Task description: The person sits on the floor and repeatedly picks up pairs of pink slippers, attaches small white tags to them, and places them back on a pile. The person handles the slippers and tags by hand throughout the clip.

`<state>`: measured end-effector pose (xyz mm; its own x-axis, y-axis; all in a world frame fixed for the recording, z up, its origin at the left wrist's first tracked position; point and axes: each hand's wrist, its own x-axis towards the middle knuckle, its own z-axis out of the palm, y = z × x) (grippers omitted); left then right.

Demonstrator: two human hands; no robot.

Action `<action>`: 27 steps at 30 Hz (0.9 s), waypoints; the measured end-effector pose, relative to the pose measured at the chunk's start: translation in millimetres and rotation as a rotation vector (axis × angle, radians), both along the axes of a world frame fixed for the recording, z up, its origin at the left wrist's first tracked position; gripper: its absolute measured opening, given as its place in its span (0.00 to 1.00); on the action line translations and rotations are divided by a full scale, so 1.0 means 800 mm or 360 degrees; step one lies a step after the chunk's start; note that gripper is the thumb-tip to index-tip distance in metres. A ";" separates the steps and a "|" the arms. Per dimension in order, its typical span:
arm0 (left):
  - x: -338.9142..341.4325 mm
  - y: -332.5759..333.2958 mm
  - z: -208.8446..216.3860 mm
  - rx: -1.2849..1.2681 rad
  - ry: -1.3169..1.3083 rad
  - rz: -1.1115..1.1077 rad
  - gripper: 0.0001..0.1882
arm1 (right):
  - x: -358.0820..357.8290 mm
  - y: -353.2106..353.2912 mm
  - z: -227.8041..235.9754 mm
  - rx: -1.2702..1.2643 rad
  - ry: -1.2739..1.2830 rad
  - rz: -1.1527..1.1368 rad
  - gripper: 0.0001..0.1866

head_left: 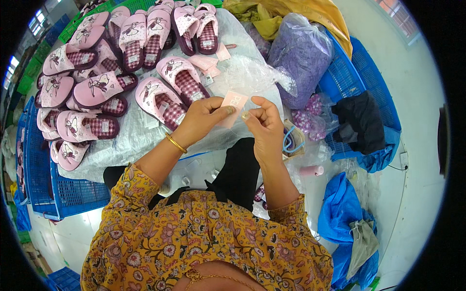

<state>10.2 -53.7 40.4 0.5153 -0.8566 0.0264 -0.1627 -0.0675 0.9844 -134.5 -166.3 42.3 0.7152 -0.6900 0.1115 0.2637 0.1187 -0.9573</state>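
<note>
My left hand pinches a pale pink card tag between thumb and fingers, above the near part of the covered table. Close to the card's right edge is my right hand, its thumb and fingers curled together; whatever they pinch is too small to make out. Just beyond my left hand lies a pair of pink slippers with checked maroon insoles. More pink card tags rest on the table behind that pair. Many similar slippers are heaped at the left and far side.
Translucent plastic sheeting covers the table. Clear plastic wrap sits at its right, beside a bag of purple material. Blue crates stand left and right. A dark cloth hangs over the right one; blue sheeting lies below.
</note>
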 end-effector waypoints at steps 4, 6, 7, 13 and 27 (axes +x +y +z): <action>-0.009 0.015 0.007 -0.0070 0.0002 -0.0043 0.12 | 0.002 0.009 -0.003 0.0023 0.0046 0.0035 0.22; -0.009 0.016 0.006 -0.0082 0.0139 0.0003 0.11 | 0.001 0.011 -0.003 0.0023 0.0074 0.0034 0.23; -0.009 0.015 0.005 -0.0082 0.0262 0.0059 0.10 | 0.000 0.011 -0.002 0.0023 0.0089 0.0033 0.23; -0.013 0.011 0.007 -0.0459 0.0993 0.0356 0.09 | -0.009 0.030 -0.008 0.0045 0.0165 0.0091 0.23; -0.028 0.007 0.000 -0.0532 0.1064 0.0396 0.09 | -0.006 0.041 -0.029 0.0118 0.0148 0.0009 0.13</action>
<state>-12.5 -48.3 40.2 0.6882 -0.7153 -0.1209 0.4523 0.2928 0.8425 -139.5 -133.8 19.4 0.7238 -0.6900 -0.0066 0.1736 0.1913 -0.9661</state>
